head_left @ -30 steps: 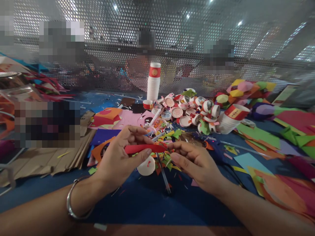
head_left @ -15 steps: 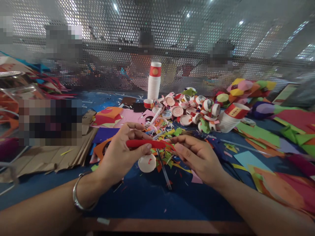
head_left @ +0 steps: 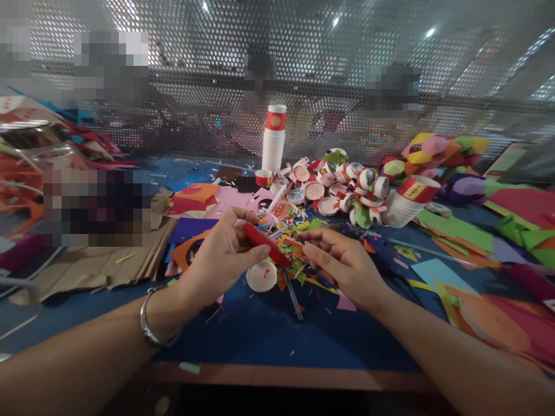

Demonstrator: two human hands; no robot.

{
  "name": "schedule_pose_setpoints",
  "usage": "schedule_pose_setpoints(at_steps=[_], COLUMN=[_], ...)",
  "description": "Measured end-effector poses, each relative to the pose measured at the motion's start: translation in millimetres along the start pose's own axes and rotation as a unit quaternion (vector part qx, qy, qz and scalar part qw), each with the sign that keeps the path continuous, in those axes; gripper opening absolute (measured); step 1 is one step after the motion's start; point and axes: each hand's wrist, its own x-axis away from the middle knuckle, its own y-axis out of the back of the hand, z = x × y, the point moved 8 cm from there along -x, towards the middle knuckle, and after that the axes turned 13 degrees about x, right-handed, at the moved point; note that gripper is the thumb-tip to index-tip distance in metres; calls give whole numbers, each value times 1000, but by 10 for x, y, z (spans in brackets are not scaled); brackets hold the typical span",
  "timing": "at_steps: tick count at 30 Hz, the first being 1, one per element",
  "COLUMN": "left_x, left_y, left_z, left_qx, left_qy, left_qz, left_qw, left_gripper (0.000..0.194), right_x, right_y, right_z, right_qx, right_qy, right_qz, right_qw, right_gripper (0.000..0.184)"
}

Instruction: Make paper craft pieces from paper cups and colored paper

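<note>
A folded red piece, seemingly paper, is pinched between the thumb and fingers of my left hand; it slants down to the right. My right hand is closed in a pinch to the right of it, apart from the red piece. A small reddish bit shows at its fingertips, too small to make out. Below the red piece lies a round white paper cup base with a red mark inside. A clear plastic tube or stick points toward me beside it, among coloured paper scraps.
A tall stack of paper cups stands at the back. Cut cup bottoms are heaped right of it, beside a tilted cup stack. Cardboard lies left, coloured paper right. Perforated metal rises behind the blue table.
The red piece stretched across to my right fingers before; now only my left hand holds it, its right end turned downward. My right hand has come away from it.
</note>
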Motion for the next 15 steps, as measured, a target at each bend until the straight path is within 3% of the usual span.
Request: schedule_pose_setpoints(at_steps=[8,15], left_x=[-7,30], left_y=[44,-37], left_z=[80,167], left_qx=[67,-39], left_qy=[33,39], left_qz=[-35,22], left_qw=[997,998], left_gripper=[14,19], right_x=[15,-2], right_y=[8,-11], right_z=[41,-21], right_qx=[23,-68], right_qy=[8,-20], right_qz=[-9,-26], right_qw=[1000,997], right_gripper=[38,38])
